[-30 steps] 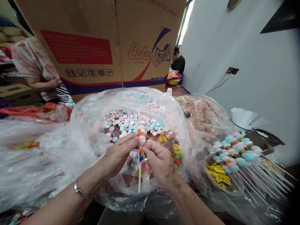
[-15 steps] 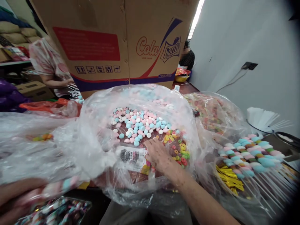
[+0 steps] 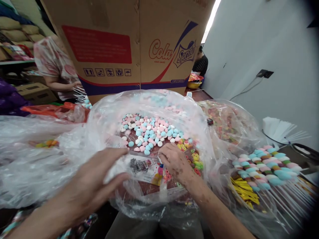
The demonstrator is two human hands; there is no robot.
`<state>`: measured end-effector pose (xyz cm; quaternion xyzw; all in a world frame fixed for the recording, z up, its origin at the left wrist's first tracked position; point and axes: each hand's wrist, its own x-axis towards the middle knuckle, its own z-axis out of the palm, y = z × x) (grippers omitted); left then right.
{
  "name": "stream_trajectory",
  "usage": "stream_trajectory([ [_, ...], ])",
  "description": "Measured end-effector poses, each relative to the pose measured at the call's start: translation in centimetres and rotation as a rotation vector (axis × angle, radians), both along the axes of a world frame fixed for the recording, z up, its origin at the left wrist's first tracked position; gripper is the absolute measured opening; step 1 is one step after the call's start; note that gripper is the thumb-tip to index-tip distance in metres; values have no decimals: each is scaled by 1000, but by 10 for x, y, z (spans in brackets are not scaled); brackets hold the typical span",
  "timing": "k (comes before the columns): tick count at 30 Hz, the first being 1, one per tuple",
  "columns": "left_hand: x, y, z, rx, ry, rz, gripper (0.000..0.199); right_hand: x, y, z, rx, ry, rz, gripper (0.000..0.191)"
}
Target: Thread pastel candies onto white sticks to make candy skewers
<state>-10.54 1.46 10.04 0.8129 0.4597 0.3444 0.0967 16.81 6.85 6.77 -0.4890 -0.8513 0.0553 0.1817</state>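
In the head view my left hand [image 3: 99, 176] reaches in over the plastic bag's near left side, thumb and fingers apart, with nothing visible in it. Inside the open clear bag [image 3: 104, 122] lies a pile of pink, blue and white marshmallows [image 3: 149, 132]. My right hand [image 3: 174, 162] is closed at the pile's near edge, fingers curled down; what they grip is hidden. Just right of it are ring-shaped colourful gummies [image 3: 195, 159]. A printed label [image 3: 142, 169] lies between my two hands.
Marshmallow skewers [image 3: 269, 162] and gold twist ties [image 3: 244, 192] stand at right, beside white sticks [image 3: 279, 129]. A large carton [image 3: 104, 46] blocks the view ahead. Another bag of candy [image 3: 224, 116] lies at right. A co-worker [image 3: 57, 69] holds sticks at back left.
My left hand has come from the lower left, where it held a marshmallow skewer, to the bag's near left side, now without it. My right hand has shifted slightly right, fingers more curled.
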Motion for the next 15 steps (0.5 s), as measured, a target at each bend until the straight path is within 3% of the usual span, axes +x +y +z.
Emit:
stream_trajectory([
  [2, 45, 18, -11, 19, 57, -129, 45, 3, -8, 9, 19, 106, 15, 22],
  [5, 87, 39, -21, -233, 56, -195, 18, 10, -20, 19, -15, 350, 43, 19],
  [8, 95, 49, -24, -552, -27, -289, 16, 22, -29, 23, -176, 498, 44, 13],
  [10, 91, 51, -22, -668, -87, -342, 23, 28, -33, 21, -245, 526, 35, 11],
  [15, 93, 53, -15, -738, -90, -410, 41, 37, -39, 11, -93, 531, 22, 22],
])
